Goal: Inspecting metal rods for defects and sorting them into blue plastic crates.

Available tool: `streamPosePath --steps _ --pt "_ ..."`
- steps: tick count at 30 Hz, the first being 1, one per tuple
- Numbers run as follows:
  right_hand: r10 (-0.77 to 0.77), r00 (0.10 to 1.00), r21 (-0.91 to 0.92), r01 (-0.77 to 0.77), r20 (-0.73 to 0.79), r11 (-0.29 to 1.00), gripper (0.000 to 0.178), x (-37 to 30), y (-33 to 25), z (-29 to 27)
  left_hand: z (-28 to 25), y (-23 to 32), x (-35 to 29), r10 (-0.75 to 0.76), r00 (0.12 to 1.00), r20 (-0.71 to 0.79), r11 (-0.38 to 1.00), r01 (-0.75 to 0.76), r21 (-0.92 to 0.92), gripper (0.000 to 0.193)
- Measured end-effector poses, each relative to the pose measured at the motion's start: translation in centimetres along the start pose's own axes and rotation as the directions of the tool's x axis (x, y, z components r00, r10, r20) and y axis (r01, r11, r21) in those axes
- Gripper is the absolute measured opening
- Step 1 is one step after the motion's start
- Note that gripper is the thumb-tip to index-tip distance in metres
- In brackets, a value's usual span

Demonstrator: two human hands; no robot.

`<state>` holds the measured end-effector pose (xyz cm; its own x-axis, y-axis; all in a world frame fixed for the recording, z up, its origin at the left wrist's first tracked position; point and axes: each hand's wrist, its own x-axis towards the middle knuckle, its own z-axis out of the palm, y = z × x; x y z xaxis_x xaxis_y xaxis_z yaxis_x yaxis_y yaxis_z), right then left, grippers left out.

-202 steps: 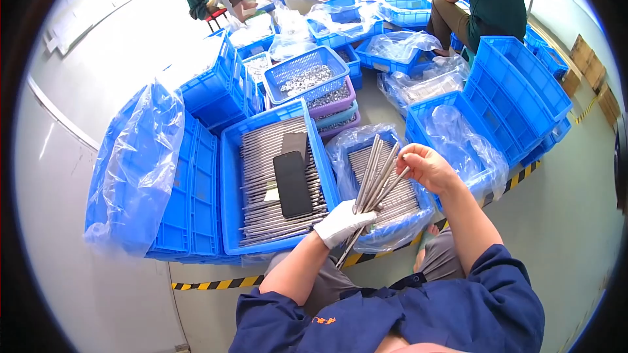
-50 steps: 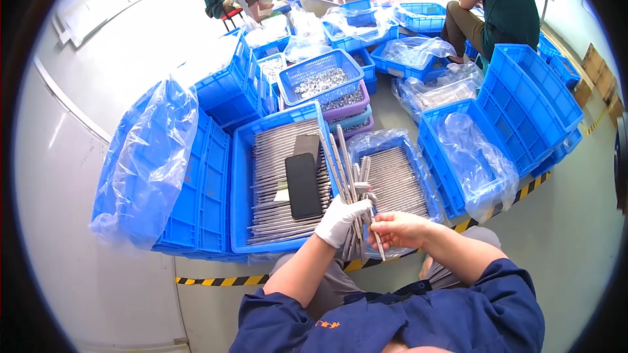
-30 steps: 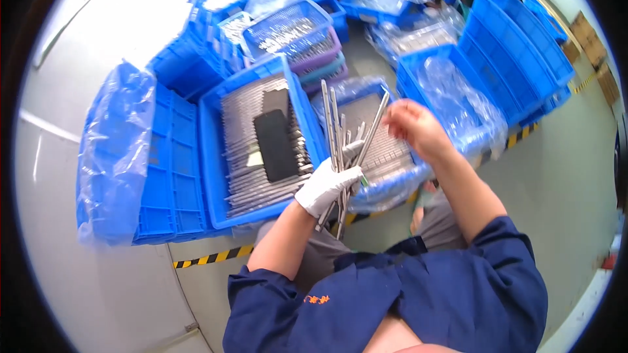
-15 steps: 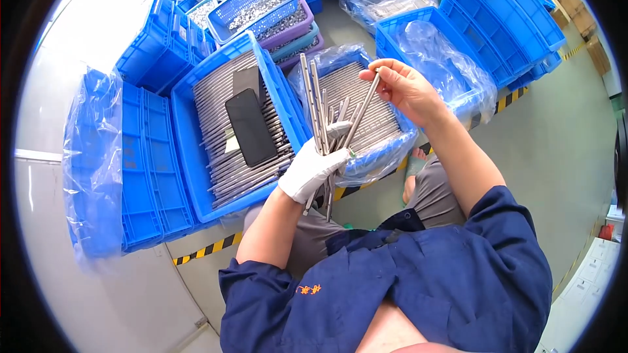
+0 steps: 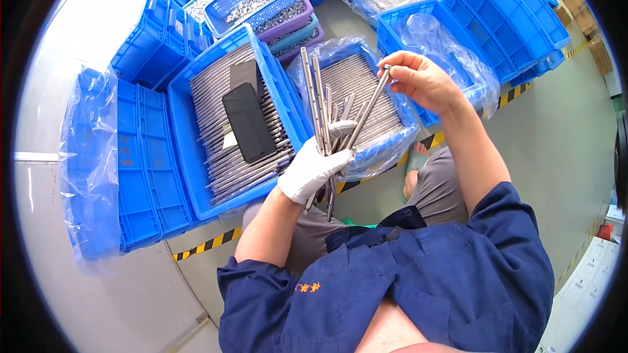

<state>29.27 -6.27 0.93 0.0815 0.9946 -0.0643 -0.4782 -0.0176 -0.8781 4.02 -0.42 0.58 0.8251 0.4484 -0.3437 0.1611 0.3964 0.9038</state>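
My left hand (image 5: 314,168), in a white glove, is closed round a bundle of slim metal rods (image 5: 315,95) that fan upward, with some ends poking out below the fist. My bare right hand (image 5: 428,84) pinches the top end of one metal rod (image 5: 371,106). That rod slants down to the gloved fingers, where its lower end meets the left hand. Behind the bundle, a blue crate with a plastic liner (image 5: 392,146) holds rows of similar rods. To the left, a larger blue crate (image 5: 184,150) is filled with rods, and a black phone (image 5: 248,122) lies on them.
Stacked baskets of small metal parts (image 5: 252,10) stand behind the crates. At the right back are a blue crate with clear film (image 5: 428,46) and stacked blue crates (image 5: 507,19). More blue crates (image 5: 140,163) line the left. Black-yellow tape (image 5: 209,245) marks the floor.
My right hand has shifted slightly right and up, drawing the pinched rod's top end with it. The gloved left hand keeps its hold on the bundle.
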Motion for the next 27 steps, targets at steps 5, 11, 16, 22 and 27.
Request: streamPosePath --steps 5,11,16,22,27 --pt "-0.029 0.999 0.264 0.022 0.025 0.964 0.021 0.2 0.9 1.1 -0.2 0.3 0.0 0.01 1.0 0.004 1.0 -0.01 -0.023 0.052" --pt "0.091 0.995 -0.064 -0.093 -0.032 0.994 0.017 0.0 -1.0 0.3 -0.3 0.5 -0.1 -0.03 1.0 -0.004 0.999 0.03 0.01 0.047" --pt "0.082 0.996 -0.281 -0.086 -0.026 0.956 0.019 -0.4 -1.5 -0.2 -0.4 0.6 -0.2 -0.01 1.0 0.007 0.997 0.01 0.07 0.046" --pt "0.16 0.986 -0.228 -0.168 -0.053 0.959 0.022 0.1 2.9 2.5 -0.6 0.1 0.6 -0.005 0.999 -0.046 1.0 0.005 0.006 0.051" --pt "0.216 0.976 -0.163 -0.22 -0.04 0.962 0.022 0.3 5.1 4.0 -1.1 -0.4 1.0 -0.014 0.997 -0.074 0.997 0.007 -0.083 0.045"
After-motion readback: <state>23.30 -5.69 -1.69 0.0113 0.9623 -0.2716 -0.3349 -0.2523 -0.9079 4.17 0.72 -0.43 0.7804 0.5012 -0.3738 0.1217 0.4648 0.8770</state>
